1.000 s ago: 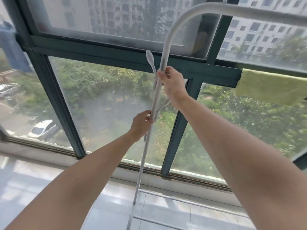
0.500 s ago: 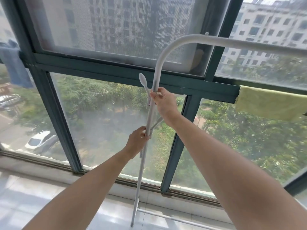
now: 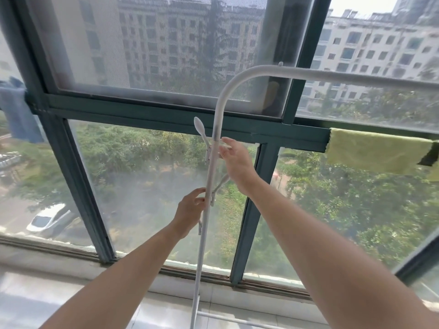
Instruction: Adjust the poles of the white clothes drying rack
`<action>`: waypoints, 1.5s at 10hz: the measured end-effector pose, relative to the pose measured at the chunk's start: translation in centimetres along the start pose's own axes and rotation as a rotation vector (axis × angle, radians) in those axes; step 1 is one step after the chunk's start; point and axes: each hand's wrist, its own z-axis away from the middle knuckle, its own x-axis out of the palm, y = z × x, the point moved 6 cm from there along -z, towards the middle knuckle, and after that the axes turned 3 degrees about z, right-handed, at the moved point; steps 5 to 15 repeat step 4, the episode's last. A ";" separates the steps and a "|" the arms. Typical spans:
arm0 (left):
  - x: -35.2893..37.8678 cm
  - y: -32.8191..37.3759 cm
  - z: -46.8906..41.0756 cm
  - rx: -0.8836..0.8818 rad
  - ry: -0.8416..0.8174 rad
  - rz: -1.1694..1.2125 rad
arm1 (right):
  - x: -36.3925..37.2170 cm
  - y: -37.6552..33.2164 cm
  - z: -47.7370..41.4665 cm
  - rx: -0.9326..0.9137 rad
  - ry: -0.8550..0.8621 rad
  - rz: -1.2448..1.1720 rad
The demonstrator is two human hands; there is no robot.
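Observation:
The white drying rack has a thin upright pole [image 3: 206, 224] that slides into a thicker curved top pole [image 3: 240, 78] running off to the right. A small peg arm with an oval tip [image 3: 198, 124] sticks up to the left of the joint. A second peg arm [image 3: 222, 182] angles out lower down. My right hand [image 3: 236, 162] is just right of the joint, fingers spread, not wrapped around the pole. My left hand [image 3: 190, 210] is lower, on the pole's left side, with thumb and fingertips apart and just reaching the pole.
A dark green window frame [image 3: 166, 119] stands right behind the rack. A yellow-green cloth [image 3: 377, 151] hangs on the frame at right, a blue cloth [image 3: 17, 112] at left. Lower rack bars [image 3: 237, 320] cross above the tiled floor [image 3: 35, 302].
Both hands were closed around the pole and have loosened their hold. The right hand's fingers have opened beside the joint. The view has tilted up, so the rack sits lower in frame.

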 end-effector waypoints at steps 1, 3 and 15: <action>0.0 0.0 0.3 0.020 0.051 0.006 | -1.8 1.4 1.5 0.043 0.024 -0.018; 1.4 0.8 2.9 0.075 0.130 -0.049 | -7.5 4.9 6.8 0.136 0.106 -0.015; 2.0 1.8 3.8 0.065 0.184 -0.062 | -10.8 6.2 9.3 0.171 0.166 -0.011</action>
